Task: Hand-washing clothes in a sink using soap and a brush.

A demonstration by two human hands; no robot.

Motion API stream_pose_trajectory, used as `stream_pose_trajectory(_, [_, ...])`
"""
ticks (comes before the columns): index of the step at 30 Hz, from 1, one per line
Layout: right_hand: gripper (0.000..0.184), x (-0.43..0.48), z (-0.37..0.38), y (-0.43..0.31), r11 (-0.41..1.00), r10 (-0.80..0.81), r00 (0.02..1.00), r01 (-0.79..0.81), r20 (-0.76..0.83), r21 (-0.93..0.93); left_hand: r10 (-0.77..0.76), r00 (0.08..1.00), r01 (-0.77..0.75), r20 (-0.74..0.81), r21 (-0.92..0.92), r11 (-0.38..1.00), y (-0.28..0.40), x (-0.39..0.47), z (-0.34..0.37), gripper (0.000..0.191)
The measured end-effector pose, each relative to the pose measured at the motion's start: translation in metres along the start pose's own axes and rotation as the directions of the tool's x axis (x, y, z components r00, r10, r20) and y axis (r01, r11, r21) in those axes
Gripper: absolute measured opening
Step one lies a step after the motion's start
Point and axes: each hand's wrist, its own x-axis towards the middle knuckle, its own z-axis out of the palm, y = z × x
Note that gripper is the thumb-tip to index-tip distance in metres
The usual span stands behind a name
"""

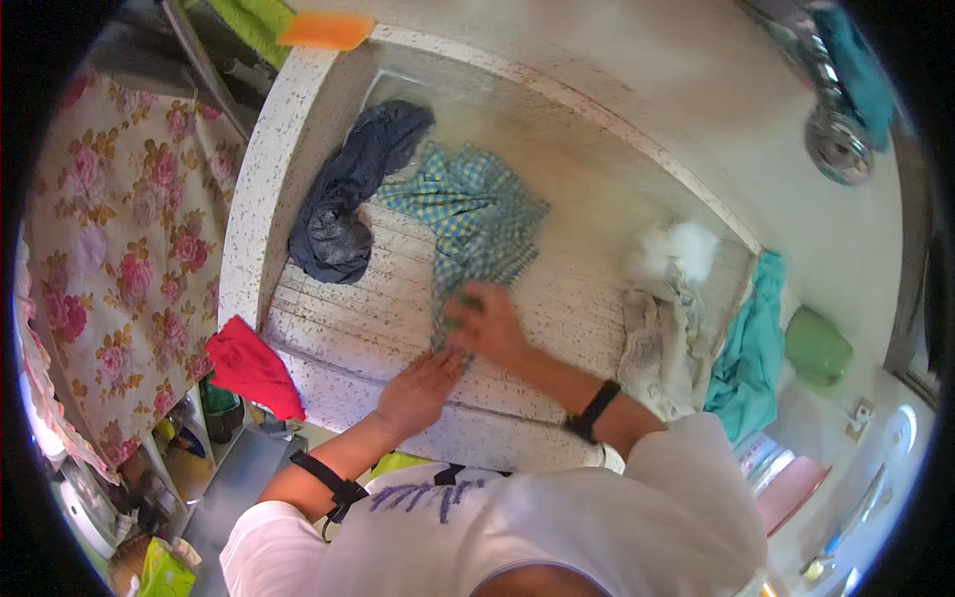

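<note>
A blue, yellow and green checked cloth [474,198] lies bunched on the ribbed floor of a speckled stone wash basin [250,201]. Its narrow near end reaches my hands. With my right hand [489,321], which is blurred, I grip a small green object [466,302], perhaps a brush or soap, against the cloth. My left hand [425,392] lies at the basin's near edge, its fingers on the cloth's end; whether they pinch it is hidden. A wet dark navy garment [336,216] lies twisted to the left of the checked cloth.
A red cloth [257,369] hangs over the basin's near left corner. Whitish cloths [660,336] lie at the basin's right end, with a turquoise cloth [750,351] over that edge. An orange sponge-like block [326,30] sits on the far left corner. A floral curtain [134,261] hangs left.
</note>
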Motion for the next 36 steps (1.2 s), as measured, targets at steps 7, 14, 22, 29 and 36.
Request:
stream_pose_trajectory(7, [0.037, 0.029, -0.006, -0.079, 0.661, -0.548, 0.782, 0.622, 0.296, -0.420, -0.017, 0.989, 0.015, -0.148, -0.014, 1.000, -0.007, -0.012, 0.005, 0.036])
stream_pose_trajectory(14, [0.028, 0.036, -0.050, -0.067, 0.679, -0.422, 0.905, 0.282, -0.047, -0.677, 0.039, 0.991, -0.034, -0.131, 0.037, 0.999, 0.003, 0.006, 0.001, 0.036])
stream_pose_trajectory(22, [0.035, -0.072, 0.040, -0.134, 0.718, -0.601, 0.696, 0.686, 0.394, -0.116, -0.169, 0.981, 0.172, 0.092, -0.024, 0.985, -0.001, -0.029, -0.016, 0.035])
stream_pose_trajectory(29, [0.034, 0.113, -0.140, 0.004, 0.396, -0.564, 0.826, 0.264, -0.006, -0.879, 0.027, 0.988, -0.027, -0.152, 0.003, 1.000, -0.003, 0.008, 0.005, 0.039])
stream_pose_trajectory(36, [0.037, 0.087, -0.149, -0.013, 0.264, -0.119, 0.950, -0.250, -0.289, -0.932, 0.007, 0.996, -0.003, -0.092, 0.046, 0.999, 0.004, 0.000, -0.009, 0.041])
